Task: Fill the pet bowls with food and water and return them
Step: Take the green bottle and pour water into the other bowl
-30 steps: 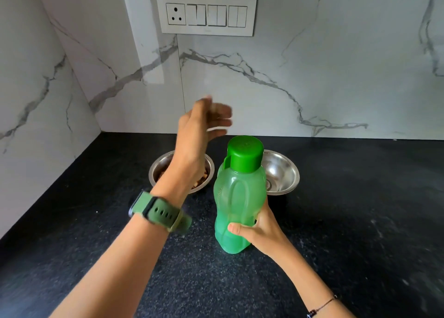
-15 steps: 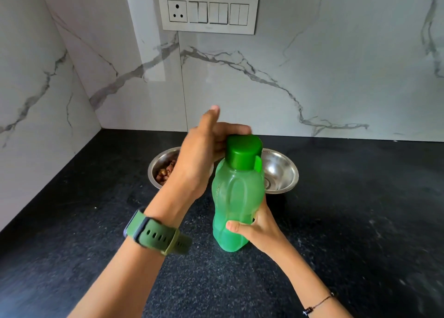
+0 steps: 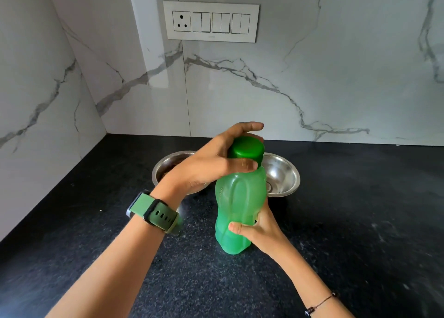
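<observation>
A translucent green water bottle (image 3: 237, 204) stands upright on the black countertop (image 3: 348, 221). My right hand (image 3: 258, 228) grips its lower body from the right. My left hand (image 3: 216, 161) wraps around its dark green cap (image 3: 247, 148), thumb in front, fingers over the top. Behind the bottle sit two steel bowls: the left bowl (image 3: 165, 165), mostly hidden by my left hand, and the right bowl (image 3: 282, 175), which looks empty and shiny inside.
White marble walls (image 3: 312, 77) meet in a corner at the back left of the counter. A switch and socket panel (image 3: 211, 22) hangs on the back wall above the bowls. A green watch is on my left wrist.
My left hand came down from the air above the left bowl and closed around the bottle's cap. The right hand and the bottle stayed put.
</observation>
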Demonstrator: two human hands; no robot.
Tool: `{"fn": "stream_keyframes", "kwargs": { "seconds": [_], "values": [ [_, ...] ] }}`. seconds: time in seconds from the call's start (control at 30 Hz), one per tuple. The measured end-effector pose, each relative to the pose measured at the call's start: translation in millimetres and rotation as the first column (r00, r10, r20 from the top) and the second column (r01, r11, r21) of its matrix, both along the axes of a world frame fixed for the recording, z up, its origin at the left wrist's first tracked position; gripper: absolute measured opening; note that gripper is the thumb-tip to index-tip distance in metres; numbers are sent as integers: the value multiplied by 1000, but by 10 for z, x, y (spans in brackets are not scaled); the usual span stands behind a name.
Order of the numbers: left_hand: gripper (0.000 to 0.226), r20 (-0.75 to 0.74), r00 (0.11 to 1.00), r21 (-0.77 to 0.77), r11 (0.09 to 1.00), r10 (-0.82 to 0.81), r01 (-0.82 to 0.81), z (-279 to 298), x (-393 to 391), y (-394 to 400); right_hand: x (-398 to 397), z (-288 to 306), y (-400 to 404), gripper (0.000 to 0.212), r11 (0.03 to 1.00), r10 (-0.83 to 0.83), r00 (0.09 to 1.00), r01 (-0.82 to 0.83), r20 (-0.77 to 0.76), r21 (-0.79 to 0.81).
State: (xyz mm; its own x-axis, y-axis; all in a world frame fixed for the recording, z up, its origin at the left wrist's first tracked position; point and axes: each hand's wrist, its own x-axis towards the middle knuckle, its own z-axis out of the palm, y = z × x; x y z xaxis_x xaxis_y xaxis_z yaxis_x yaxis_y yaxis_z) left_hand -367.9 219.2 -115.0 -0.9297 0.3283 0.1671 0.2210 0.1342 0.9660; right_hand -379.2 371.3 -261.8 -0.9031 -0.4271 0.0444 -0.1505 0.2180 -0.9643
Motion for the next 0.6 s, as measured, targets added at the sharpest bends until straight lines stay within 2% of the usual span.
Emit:
{"fn": "stream_keyframes", "kwargs": {
  "seconds": [0.13,0.27,0.33,0.4,0.5,0.57,0.6],
  "values": [
    [56,-110,985,-125,982,129,-143,60,8,41,-3,-6,3,100,1000,-14,1000,14,0,-4],
    [53,-330,909,-325,873,255,-363,123,28,118,3,-3,-4,100,1000,-18,1000,18,-3,-6],
    [48,-431,847,-345,811,310,-473,167,23,156,7,-1,-8,102,1000,-27,1000,27,-15,0],
    [44,-405,821,-243,818,402,-521,247,20,167,11,2,-9,102,999,-34,999,34,-30,5],
    [32,-255,783,54,817,567,-574,410,-8,88,-5,18,-2,100,999,-36,998,37,-49,16],
    [16,-99,786,256,779,611,-573,424,-10,-24,-38,38,17,98,999,-46,997,47,-58,16],
    [18,30,820,355,761,571,-543,365,3,-82,-54,51,36,98,998,-54,997,55,-56,14]
  ]
}}
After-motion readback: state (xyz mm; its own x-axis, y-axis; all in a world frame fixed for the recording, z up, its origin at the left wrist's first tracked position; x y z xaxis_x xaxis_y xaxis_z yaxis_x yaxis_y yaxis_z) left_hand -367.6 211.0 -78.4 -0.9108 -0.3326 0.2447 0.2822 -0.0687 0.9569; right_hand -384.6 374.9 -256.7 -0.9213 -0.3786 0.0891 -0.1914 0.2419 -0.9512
